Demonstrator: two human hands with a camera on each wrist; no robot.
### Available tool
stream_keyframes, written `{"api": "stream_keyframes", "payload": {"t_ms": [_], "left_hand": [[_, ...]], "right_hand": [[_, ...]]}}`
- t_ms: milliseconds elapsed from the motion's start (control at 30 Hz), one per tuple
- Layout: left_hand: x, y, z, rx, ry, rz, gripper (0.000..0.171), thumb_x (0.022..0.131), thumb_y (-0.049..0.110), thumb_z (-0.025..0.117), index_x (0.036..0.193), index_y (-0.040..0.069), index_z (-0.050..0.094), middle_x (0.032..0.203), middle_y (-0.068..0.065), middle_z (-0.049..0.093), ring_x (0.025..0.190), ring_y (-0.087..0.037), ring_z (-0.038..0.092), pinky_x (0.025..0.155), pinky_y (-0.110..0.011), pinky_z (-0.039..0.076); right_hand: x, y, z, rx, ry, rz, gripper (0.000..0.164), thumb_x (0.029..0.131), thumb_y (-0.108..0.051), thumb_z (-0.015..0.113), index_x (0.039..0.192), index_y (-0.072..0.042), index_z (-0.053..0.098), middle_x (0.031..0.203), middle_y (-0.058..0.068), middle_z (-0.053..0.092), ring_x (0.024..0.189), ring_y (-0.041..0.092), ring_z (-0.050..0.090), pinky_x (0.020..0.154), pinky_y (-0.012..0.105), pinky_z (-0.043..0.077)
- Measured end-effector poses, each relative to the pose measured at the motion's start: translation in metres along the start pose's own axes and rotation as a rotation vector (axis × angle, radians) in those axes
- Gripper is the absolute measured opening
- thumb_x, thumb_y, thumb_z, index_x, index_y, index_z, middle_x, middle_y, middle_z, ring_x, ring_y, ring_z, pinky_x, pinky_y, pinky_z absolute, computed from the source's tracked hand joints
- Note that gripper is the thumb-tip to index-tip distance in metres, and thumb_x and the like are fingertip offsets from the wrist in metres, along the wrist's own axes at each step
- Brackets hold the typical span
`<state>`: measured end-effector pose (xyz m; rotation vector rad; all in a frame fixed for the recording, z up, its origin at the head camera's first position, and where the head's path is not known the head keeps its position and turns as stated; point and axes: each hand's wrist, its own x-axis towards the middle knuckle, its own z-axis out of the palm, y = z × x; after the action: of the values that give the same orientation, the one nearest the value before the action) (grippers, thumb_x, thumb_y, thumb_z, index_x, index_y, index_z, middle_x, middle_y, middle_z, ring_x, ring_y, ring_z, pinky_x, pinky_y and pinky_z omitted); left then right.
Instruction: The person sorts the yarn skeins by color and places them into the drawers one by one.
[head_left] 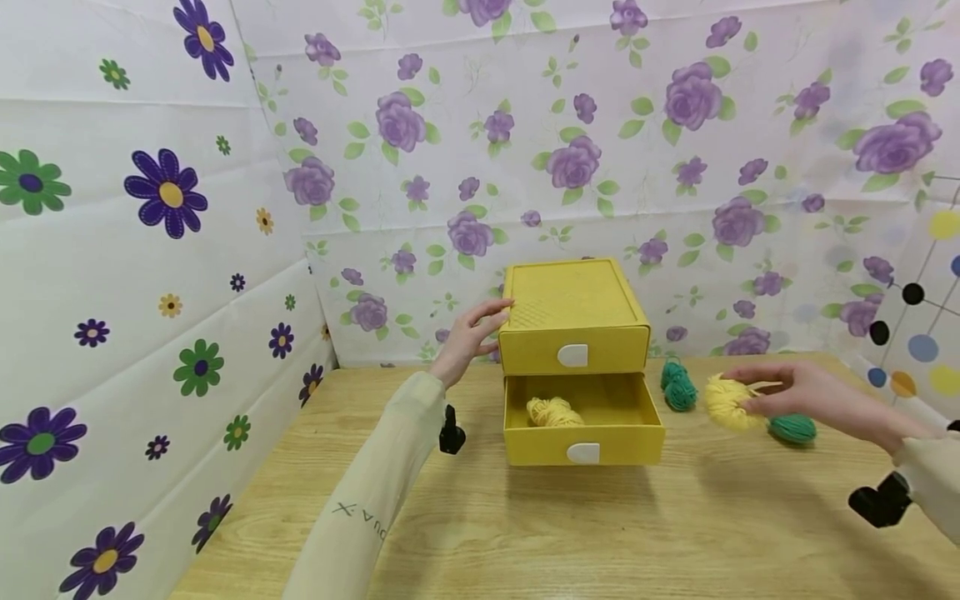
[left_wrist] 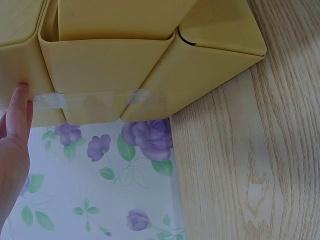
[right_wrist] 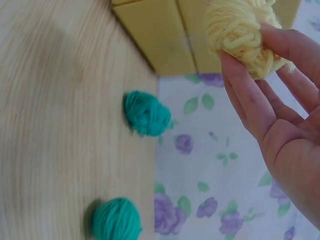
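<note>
A yellow drawer cabinet [head_left: 573, 296] stands near the back wall, its upper drawer [head_left: 525, 354] closed. The lower drawer [head_left: 622, 446] is pulled out, with a yellow yarn ball [head_left: 553, 412] lying inside on the left. My left hand [head_left: 471, 337] touches the cabinet's upper left side; in the left wrist view a fingertip [left_wrist: 22, 90] presses on its yellow wall. Right of the cabinet, my right hand [head_left: 806, 396] pinches another yellow yarn ball [head_left: 727, 402] between thumb and fingers, raised over the table. The right wrist view shows this yarn [right_wrist: 240, 35] at the fingertips.
Two green yarn balls lie on the wooden table [head_left: 570, 533]: one green ball [head_left: 678, 386] beside the cabinet, the other green ball [head_left: 792, 428] farther right, beneath my right hand. Clear tape [left_wrist: 50, 101] runs along the cabinet's side. Flowered cloth [head_left: 420, 208] covers the walls behind and left.
</note>
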<state>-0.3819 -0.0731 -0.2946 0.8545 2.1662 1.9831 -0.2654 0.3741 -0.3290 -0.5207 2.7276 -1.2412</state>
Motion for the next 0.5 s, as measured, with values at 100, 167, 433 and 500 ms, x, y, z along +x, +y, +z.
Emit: {"api": "stream_keyframes", "payload": {"t_ms": [100, 167, 433, 500], "left_hand": [[-0.004, 0.007, 0.001, 0.000, -0.009, -0.007, 0.043, 0.095, 0.026, 0.050, 0.134, 0.009, 0.045, 0.130, -0.007, 0.040, 0.119, -0.020, 0.038, 0.087, -0.044, 0.040], [-0.006, 0.009, 0.002, 0.009, -0.012, -0.011, 0.042, 0.095, 0.024, 0.049, 0.134, 0.008, 0.044, 0.130, -0.007, 0.040, 0.119, -0.019, 0.038, 0.087, -0.043, 0.041], [-0.004, 0.007, 0.001, -0.001, -0.005, -0.003, 0.043, 0.095, 0.026, 0.050, 0.133, 0.008, 0.046, 0.129, -0.007, 0.042, 0.119, -0.020, 0.038, 0.087, -0.044, 0.041], [-0.001, 0.001, 0.000, -0.002, 0.006, 0.003, 0.042, 0.094, 0.027, 0.052, 0.132, 0.010, 0.048, 0.128, -0.006, 0.043, 0.118, -0.020, 0.039, 0.086, -0.044, 0.041]], "right_hand": [[0.003, -0.009, 0.001, 0.009, -0.006, -0.008, 0.052, 0.087, -0.028, 0.062, 0.133, -0.011, 0.046, 0.131, 0.018, 0.042, 0.106, 0.022, 0.052, 0.076, 0.038, 0.048], [0.005, -0.016, 0.003, 0.007, -0.011, -0.010, 0.052, 0.087, -0.029, 0.062, 0.133, -0.011, 0.046, 0.131, 0.018, 0.042, 0.106, 0.024, 0.051, 0.076, 0.039, 0.047], [0.011, -0.035, 0.008, 0.069, -0.008, -0.048, 0.048, 0.087, -0.025, 0.062, 0.131, -0.011, 0.048, 0.130, 0.016, 0.042, 0.106, 0.027, 0.051, 0.076, 0.036, 0.047], [0.013, -0.039, 0.009, 0.069, -0.013, -0.069, 0.047, 0.088, -0.023, 0.062, 0.131, -0.011, 0.048, 0.130, 0.015, 0.043, 0.107, 0.027, 0.050, 0.076, 0.036, 0.047]]}}
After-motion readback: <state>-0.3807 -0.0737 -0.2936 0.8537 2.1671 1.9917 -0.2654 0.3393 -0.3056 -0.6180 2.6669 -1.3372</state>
